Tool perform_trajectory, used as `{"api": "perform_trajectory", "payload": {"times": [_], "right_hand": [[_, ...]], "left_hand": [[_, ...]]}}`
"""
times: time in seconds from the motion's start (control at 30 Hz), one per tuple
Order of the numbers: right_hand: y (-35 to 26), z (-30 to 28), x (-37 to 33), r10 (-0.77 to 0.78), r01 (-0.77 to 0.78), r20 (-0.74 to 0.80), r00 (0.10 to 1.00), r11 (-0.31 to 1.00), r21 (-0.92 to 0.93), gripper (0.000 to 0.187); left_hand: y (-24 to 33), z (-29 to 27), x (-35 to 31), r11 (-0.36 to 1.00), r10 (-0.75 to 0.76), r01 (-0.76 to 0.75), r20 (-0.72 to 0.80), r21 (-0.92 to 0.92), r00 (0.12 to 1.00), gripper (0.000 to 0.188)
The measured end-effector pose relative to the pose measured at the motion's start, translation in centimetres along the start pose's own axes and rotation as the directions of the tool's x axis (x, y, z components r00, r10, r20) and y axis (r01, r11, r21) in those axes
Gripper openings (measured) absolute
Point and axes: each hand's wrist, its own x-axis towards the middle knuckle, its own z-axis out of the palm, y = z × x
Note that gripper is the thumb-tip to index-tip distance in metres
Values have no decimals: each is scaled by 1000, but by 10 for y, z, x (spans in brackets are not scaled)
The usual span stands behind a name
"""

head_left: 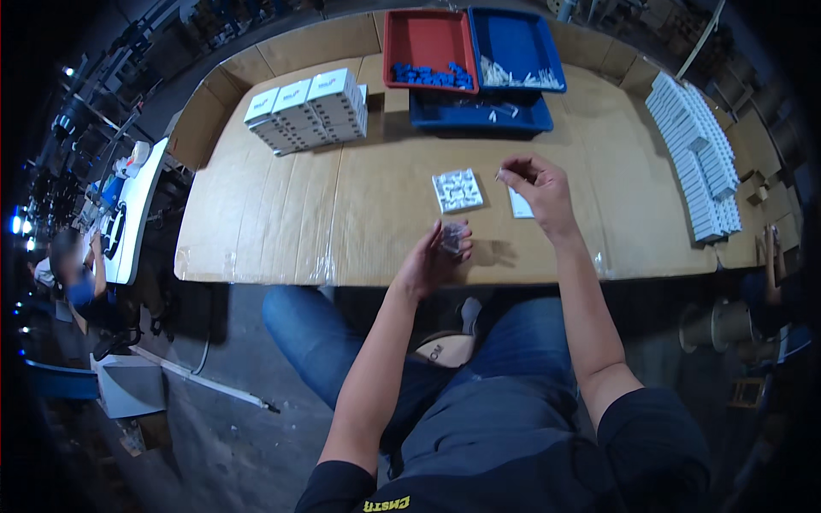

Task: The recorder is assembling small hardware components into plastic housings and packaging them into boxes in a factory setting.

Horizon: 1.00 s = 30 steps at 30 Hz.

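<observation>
My left hand (432,256) is raised over the near edge of the cardboard-covered table (291,214) and grips a small clear plastic bag (453,237) with small parts inside. My right hand (537,186) is further right and a little farther away, its fingertips pinched on a tiny thin part (499,175). A small white patterned flat box (457,190) lies on the table just beyond my left hand. A second white card or box (517,205) lies partly hidden under my right hand.
A stack of white boxes (310,109) stands at the far left. A red tray (428,50) with blue parts and two blue trays (515,47) with white parts are at the far middle. Rows of white boxes (697,154) line the right side. Another person (73,274) sits far left.
</observation>
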Motion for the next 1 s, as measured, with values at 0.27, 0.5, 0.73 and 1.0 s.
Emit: {"api": "perform_trajectory", "payload": {"times": [0.27,0.5,0.73,1.0], "right_hand": [[40,22,-55,99,-61,118,988,955,-290,13],[14,30,-47,174,-26,300,938,898,-439,12],[25,23,-26,278,99,596,753,848,-520,16],[28,32,-25,449,-126,611,652,859,-496,45]], "left_hand": [[-4,1,-1,986,-5,15,-63,168,998,52],[-5,5,-6,970,23,-12,-43,243,999,49],[-8,10,-9,977,71,-66,-18,202,997,45],[-6,-1,-10,981,18,-5,-65,194,998,44]]}}
